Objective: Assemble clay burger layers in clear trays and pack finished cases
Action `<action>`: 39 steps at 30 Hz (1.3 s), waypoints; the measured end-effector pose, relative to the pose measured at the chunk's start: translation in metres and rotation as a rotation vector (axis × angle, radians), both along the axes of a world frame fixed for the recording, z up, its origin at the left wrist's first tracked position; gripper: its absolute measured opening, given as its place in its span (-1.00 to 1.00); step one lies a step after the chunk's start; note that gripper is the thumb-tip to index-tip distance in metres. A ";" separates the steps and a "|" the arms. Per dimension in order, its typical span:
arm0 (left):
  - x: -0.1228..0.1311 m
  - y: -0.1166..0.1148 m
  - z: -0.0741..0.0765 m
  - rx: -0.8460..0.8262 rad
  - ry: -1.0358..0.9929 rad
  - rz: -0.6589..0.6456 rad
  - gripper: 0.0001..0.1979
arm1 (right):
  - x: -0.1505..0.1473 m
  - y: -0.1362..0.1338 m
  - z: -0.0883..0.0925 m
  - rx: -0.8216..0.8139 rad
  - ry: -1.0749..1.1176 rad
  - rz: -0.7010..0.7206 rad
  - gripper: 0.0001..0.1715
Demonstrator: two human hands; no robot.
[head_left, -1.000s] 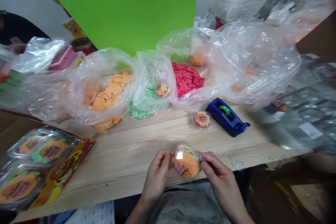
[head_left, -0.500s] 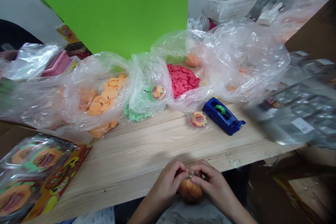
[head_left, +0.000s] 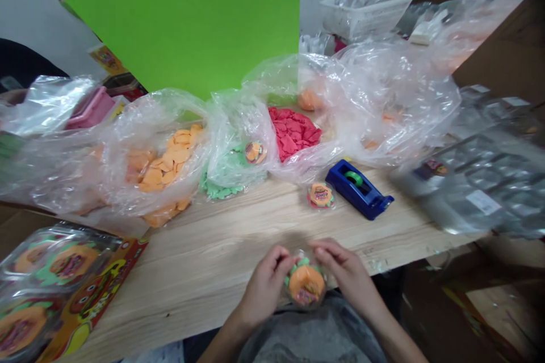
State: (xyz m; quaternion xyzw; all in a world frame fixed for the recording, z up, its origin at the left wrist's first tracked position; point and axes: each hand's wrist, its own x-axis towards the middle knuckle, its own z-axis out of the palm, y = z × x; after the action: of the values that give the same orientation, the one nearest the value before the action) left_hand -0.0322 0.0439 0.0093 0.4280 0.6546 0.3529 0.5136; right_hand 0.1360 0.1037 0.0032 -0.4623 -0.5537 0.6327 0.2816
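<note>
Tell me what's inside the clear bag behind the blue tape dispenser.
The clear bag holds a heap of flat red pieces; whatever lies beneath the heap is covered.

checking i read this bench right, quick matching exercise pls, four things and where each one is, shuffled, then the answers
Things:
1. blue tape dispenser
2. red scalloped pieces
3. wrapped burger-shaped item
4. orange discs

Places:
A. between the left hand and right hand
B. in a clear plastic bag, left of the green pieces
C. on the wooden table, right of a small wrapped burger
D. in another clear plastic bag, right of the green pieces

Pairs: 1-C, 2-D, 3-A, 4-B
</note>
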 end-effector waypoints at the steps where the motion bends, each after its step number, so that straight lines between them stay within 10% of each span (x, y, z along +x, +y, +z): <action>1: -0.004 0.005 0.005 0.020 -0.051 0.089 -0.77 | 0.002 0.006 0.006 -0.001 0.028 -0.035 -0.73; 5: -0.014 0.012 0.025 0.138 -0.223 0.285 -0.79 | 0.006 0.013 0.035 -0.054 0.187 0.003 -0.69; 14: -0.006 -0.003 0.061 0.136 -0.350 0.211 -0.76 | -0.006 0.008 0.070 -0.040 0.222 -0.003 -0.81; 20: -0.005 0.009 0.055 -0.019 -0.698 0.443 -0.82 | -0.006 0.021 0.061 -0.076 0.285 -0.053 -0.68; 26: -0.008 0.020 0.062 -0.089 -0.958 0.475 -0.66 | 0.062 0.078 0.027 0.515 -0.420 -0.486 -0.61; 32: -0.009 0.016 0.068 0.032 -0.781 0.564 -0.80 | 0.111 0.128 -0.010 0.289 -0.554 -0.219 -0.56; 39: -0.013 0.018 0.069 0.124 -0.731 0.556 -0.81 | 0.115 0.138 0.008 0.066 -0.328 -0.008 -0.61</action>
State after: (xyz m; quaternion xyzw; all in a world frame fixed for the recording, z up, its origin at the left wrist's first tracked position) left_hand -0.0449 0.0616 0.0779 0.1137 0.4980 0.6434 0.5702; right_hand 0.2508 0.2422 0.0108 -0.5519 -0.6110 0.5292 0.2051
